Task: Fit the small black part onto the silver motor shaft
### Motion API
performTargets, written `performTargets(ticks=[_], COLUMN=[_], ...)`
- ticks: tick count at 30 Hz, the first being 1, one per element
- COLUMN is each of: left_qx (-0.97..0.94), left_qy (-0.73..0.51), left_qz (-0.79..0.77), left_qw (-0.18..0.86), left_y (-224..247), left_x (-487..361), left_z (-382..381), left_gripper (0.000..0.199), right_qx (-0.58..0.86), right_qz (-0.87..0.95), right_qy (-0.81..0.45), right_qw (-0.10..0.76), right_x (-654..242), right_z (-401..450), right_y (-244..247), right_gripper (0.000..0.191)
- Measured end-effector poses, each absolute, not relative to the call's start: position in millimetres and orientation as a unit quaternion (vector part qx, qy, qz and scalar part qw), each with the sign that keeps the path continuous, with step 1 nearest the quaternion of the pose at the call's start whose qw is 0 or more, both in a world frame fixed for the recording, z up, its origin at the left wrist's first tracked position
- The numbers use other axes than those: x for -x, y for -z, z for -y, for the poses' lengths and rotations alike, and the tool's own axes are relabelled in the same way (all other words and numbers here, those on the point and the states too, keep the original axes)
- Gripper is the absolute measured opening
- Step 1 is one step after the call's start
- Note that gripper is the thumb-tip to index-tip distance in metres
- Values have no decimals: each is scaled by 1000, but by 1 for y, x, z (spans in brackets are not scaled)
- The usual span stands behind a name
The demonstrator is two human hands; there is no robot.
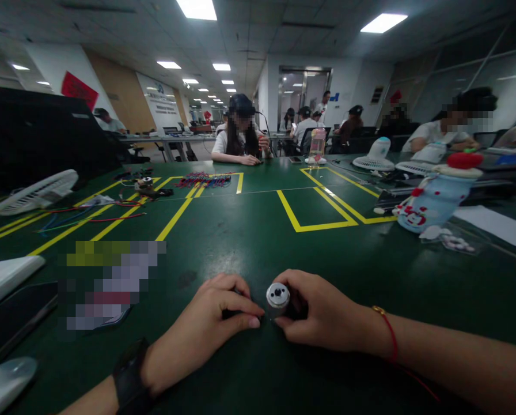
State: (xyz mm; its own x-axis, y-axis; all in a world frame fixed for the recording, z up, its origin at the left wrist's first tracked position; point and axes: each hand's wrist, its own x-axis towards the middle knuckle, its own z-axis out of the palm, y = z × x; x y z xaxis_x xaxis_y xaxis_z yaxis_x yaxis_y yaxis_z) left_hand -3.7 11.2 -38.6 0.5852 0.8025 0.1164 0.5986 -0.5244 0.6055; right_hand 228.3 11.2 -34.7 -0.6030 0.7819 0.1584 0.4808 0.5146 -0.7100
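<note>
A small metal cylinder (277,295), silver on top with a dark centre hole and smaller holes around it, stands upright on the green table (223,225). My right hand (316,308) is closed round its right side, thumb in front and fingers behind. Just left of the cylinder, my left hand (219,308) rests low over the table with thumb and forefinger nearly together. Something small and dark shows at its fingertips, too small to make out. The left palm side is hidden.
Wires (204,180) and a small motor-like part (145,183) lie beyond to the left. A blue bottle (433,199) and a small plastic bag (450,239) are at right. A white fan (37,193) lies far left. A person (238,135) sits across the table.
</note>
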Motion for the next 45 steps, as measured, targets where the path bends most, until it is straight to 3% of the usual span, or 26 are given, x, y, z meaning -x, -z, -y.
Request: performTargets(ticks=[9,15,30,45], left_qx=[-826,-804,-835,-863], left_qy=[-221,-236,-197,-175], left_qz=[-411,-456,-433,-395], left_qw=[315,302,276,263], left_y=[31,23,26,25], left_x=[13,21,19,12], left_z=[-16,-23,-19,-9], left_gripper=[18,22,14,19], right_qx=[379,373,371,373], right_qz=[835,838,844,834], right_qy=[-322,-323,-317,-344], right_qw=[237,233,221,217], right_x=[-227,-229,-232,-232], right_z=[-10,-9,-9,-12], right_y=[31,28,25,29], right_gripper=[32,33,35,33])
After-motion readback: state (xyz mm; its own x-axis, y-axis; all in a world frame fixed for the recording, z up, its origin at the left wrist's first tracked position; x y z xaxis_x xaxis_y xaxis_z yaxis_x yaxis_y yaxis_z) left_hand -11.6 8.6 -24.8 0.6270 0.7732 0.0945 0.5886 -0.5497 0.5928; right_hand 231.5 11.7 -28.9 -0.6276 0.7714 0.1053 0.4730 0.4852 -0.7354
